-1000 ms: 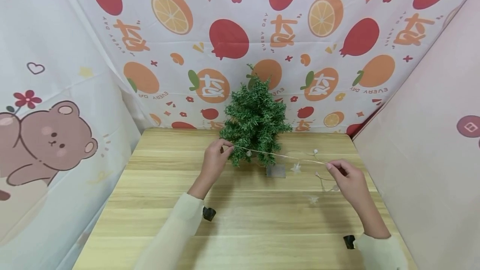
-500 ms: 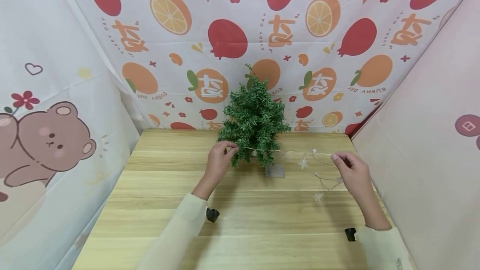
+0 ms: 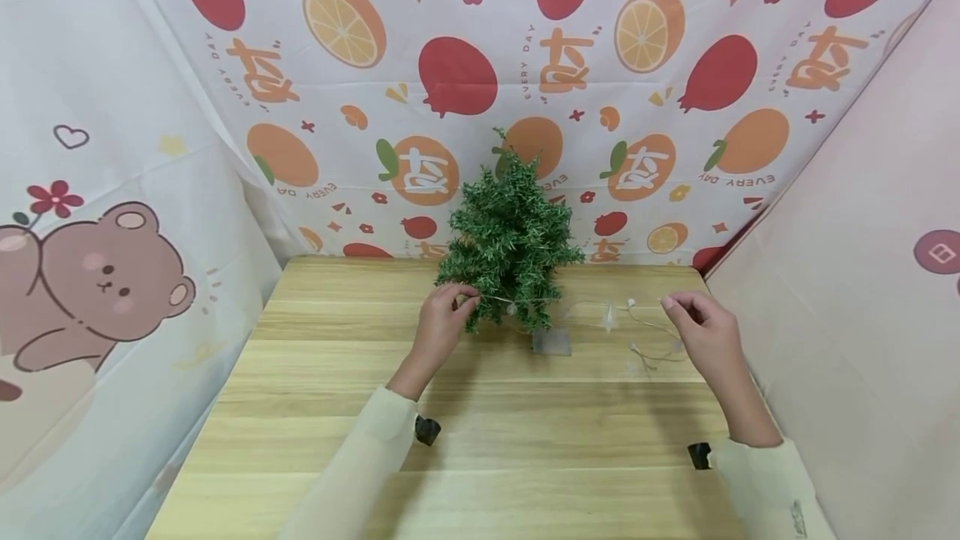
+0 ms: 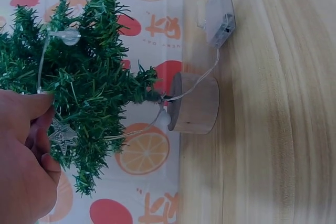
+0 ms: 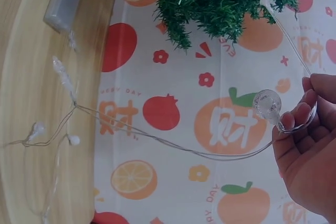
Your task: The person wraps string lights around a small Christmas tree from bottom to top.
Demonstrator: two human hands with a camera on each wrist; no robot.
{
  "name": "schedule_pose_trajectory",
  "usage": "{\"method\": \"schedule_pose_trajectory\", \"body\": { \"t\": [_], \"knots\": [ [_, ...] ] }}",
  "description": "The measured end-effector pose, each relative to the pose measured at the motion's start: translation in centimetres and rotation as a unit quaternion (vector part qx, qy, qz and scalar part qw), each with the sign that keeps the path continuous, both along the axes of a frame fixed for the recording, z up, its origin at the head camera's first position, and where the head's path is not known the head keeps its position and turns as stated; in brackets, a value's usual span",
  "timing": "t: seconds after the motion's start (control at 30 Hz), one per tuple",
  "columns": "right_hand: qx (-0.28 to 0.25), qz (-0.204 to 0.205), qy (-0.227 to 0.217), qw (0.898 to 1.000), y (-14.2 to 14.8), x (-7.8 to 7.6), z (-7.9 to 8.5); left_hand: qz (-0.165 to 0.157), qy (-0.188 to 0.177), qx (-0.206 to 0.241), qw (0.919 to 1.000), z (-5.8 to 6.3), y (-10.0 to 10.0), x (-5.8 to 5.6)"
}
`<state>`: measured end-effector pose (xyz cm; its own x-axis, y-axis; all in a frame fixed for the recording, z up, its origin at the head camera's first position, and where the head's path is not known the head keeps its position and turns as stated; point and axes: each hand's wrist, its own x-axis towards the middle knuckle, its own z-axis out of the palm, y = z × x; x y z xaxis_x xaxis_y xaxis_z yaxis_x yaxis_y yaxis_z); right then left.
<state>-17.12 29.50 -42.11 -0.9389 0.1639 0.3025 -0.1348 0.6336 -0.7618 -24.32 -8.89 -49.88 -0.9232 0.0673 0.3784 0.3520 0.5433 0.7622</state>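
A small green artificial Christmas tree [image 3: 512,227] stands at the back of the table on a round wooden base [image 4: 202,106]. In front of its lower branches, my left hand [image 3: 441,327] pinches the wire of a string of fairy lights [image 5: 226,157] between thumb and fingertips. Out to the right, my right hand [image 3: 705,332] pinches the same wire, which spans between both hands. A clear round bulb [image 5: 268,106] sits at the right fingertips, and a clear star [image 4: 63,135] hangs beside the left fingers. Some wire runs round the tree's lower part.
A clear battery box [image 4: 219,17] lies on the wooden table [image 3: 525,440] by the tree base, with a wire leading to the tree. Loose lights trail on the table's right side. Printed cloth [image 3: 457,77] hangs behind, with more cloth at both sides.
My right hand has risen away from me and slightly rightward, so the wire runs more level. My left hand has shifted a little to the right. The hanging stars have swung.
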Motion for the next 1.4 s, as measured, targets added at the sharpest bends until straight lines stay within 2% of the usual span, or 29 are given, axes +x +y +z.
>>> {"method": "schedule_pose_trajectory", "body": {
  "t": [0.2, 0.47, 0.57, 0.7, 0.8, 0.97, 1.07, 1.2, 1.4],
  "knots": [
    [0.009, 0.001, -0.016, 1.000, 0.5, 0.6, -0.8, -0.009, 0.002, 0.000, 1.0000, -0.2, -0.1, 0.0],
    [0.021, -0.005, -0.008, 1.000, 0.2, -0.1, -1.4, 0.002, -0.001, 0.023, 0.9997, -0.5, -0.4, 0.4],
    [0.021, -0.009, -0.007, 1.000, -0.1, -0.5, -1.5, 0.010, -0.007, 0.050, 0.9987, -0.3, -0.5, 0.9],
    [0.012, -0.011, -0.011, 1.000, -0.7, -0.9, -1.6, 0.018, -0.013, 0.110, 0.9936, 0.5, -0.3, 1.9],
    [0.012, -0.008, -0.013, 1.000, -1.2, -1.3, -1.6, 0.014, 0.014, 0.142, 0.9896, 1.6, 0.3, 2.7],
    [0.017, 0.004, -0.011, 1.000, -2.2, -1.9, -1.3, -0.017, 0.089, 0.124, 0.9881, 3.6, 2.2, 3.6],
    [0.012, 0.006, -0.002, 1.000, -2.6, -2.1, -0.9, -0.047, 0.109, 0.114, 0.9865, 4.5, 3.6, 3.8],
    [0.008, 0.005, 0.003, 1.000, -3.0, -2.3, -0.9, -0.089, 0.089, 0.127, 0.9838, 5.0, 5.7, 4.0],
    [0.000, 0.001, 0.010, 1.000, -3.6, -2.7, -0.9, -0.139, 0.024, 0.139, 0.9801, 5.6, 8.8, 4.3]
  ]
}}
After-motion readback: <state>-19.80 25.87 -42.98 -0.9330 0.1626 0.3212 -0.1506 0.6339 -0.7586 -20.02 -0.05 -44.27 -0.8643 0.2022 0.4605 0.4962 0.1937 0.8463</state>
